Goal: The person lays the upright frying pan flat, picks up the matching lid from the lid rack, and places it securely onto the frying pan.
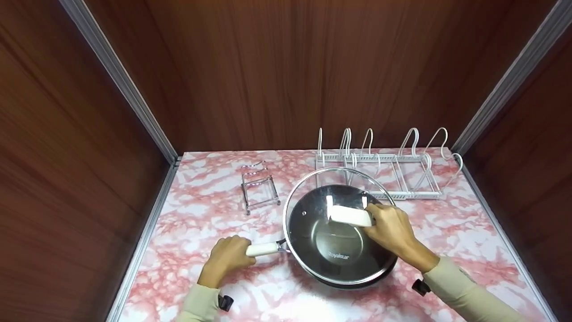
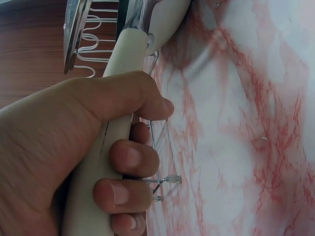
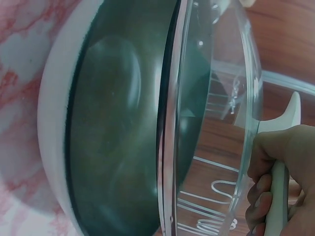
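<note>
My left hand (image 1: 230, 258) grips the cream handle (image 2: 113, 59) of a wok (image 3: 113, 123), fingers wrapped around it and thumb across the top. The wok is dark inside and pale outside. My right hand (image 1: 391, 228) holds the cream handle (image 1: 351, 216) of a round glass lid (image 3: 170, 147) with a metal rim. In the right wrist view the lid stands above the wok, with a gap between their rims on the near side. Whether the rims touch on the far side cannot be seen. From the head view, the lid overlaps most of the wok.
A small chrome wire rack (image 1: 245, 197) stands on the marbled table (image 1: 201, 201), left of the lid. Behind the lid, at the back right, is a longer white rack (image 1: 422, 195) with several curved wire dividers. Wood-grain panels (image 1: 277, 76) enclose the back and sides.
</note>
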### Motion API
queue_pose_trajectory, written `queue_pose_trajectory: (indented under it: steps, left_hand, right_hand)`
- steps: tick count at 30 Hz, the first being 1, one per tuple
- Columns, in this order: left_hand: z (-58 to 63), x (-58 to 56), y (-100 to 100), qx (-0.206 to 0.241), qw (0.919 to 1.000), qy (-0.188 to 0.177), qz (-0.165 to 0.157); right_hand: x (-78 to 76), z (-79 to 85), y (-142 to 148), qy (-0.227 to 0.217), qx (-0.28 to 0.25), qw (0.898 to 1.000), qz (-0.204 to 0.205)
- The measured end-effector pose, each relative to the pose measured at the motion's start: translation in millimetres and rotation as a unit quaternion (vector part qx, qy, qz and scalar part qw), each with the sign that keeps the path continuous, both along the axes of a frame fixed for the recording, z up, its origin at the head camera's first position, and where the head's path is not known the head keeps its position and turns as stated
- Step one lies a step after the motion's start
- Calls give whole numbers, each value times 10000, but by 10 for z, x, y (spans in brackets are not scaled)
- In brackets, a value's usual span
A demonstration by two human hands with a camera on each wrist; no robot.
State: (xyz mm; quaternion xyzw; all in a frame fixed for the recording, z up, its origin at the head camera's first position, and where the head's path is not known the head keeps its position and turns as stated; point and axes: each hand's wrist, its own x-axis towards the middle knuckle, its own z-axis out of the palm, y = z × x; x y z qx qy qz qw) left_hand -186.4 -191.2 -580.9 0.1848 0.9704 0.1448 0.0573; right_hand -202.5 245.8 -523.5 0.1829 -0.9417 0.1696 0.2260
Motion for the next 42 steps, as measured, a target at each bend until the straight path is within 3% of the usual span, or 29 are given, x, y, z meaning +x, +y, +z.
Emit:
queue_pose_trajectory:
  steps: [10,42]
  left_hand:
    - [4,13,1,51,10000,44,-50]
    - [2,-2,5,-39,9999,-111,-6]
  right_hand:
    - [5,-72,24,154,-16,9999,55]
    - [2,-288,67,-332,-96,9994,-97]
